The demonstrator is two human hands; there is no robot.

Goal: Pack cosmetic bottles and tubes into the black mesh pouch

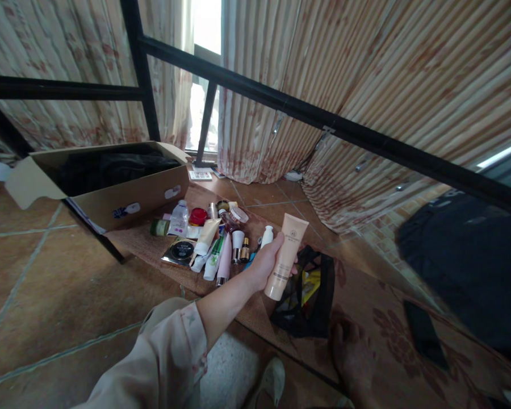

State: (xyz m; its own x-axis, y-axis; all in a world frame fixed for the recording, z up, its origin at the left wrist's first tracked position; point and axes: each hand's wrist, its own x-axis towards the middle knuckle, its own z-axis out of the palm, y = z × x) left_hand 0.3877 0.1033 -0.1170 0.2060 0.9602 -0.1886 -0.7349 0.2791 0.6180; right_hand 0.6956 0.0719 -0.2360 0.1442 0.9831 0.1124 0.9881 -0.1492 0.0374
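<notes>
My left hand is closed around a beige cosmetic tube, its dark print facing me and its cap end downward. Just beyond that hand stands a white bottle, partly covered by it. A black mesh bag with something yellow inside lies close to the tube. Low on the right, my right hand is dim and blurred beside the bag; its fingers are hard to make out. Left of the tube are grouped several cosmetics, among them a pink tube, a clear bottle and a round black compact.
An open cardboard box holding black plastic stands at the left end of the brown cloth-covered bench. A dark phone lies toward the right. Behind run a black metal rail and patterned curtains. A black bag-like shape sits right.
</notes>
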